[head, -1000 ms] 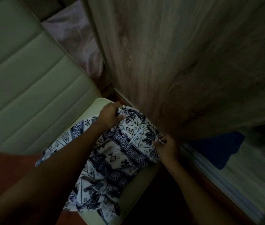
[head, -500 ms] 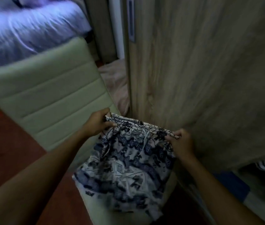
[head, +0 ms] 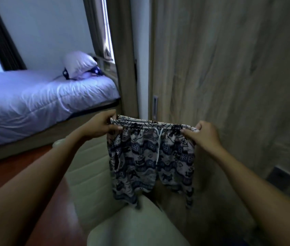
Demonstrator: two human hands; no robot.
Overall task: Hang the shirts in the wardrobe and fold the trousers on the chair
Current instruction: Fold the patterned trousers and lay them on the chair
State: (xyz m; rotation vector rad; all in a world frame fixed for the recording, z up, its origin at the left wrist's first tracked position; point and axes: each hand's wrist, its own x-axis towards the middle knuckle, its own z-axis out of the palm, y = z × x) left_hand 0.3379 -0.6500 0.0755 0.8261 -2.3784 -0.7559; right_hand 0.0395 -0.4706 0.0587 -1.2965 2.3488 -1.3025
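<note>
chair [head: 131, 228]: standing right below you | trousers [head: 149, 160]: you are dangling them above its seat, left hand [head: 101, 126] and right hand [head: 202, 134] fingers pinching the waistband [head: 151, 123] corners | tip: be levelling the waistband, then folding leg onto leg | wardrobe [head: 229, 77]: standing behind

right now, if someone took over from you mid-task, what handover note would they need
Left hand: pinches the left end of the trousers waistband.
Right hand: pinches the other end.
The trousers hang spread in the air over the chair, legs down, in front of the wardrobe door.
Done: trousers lifted and opened out.
Left: fold them and lay them on the chair. No shirts are in view, so the hanging cannot be judged.
</note>
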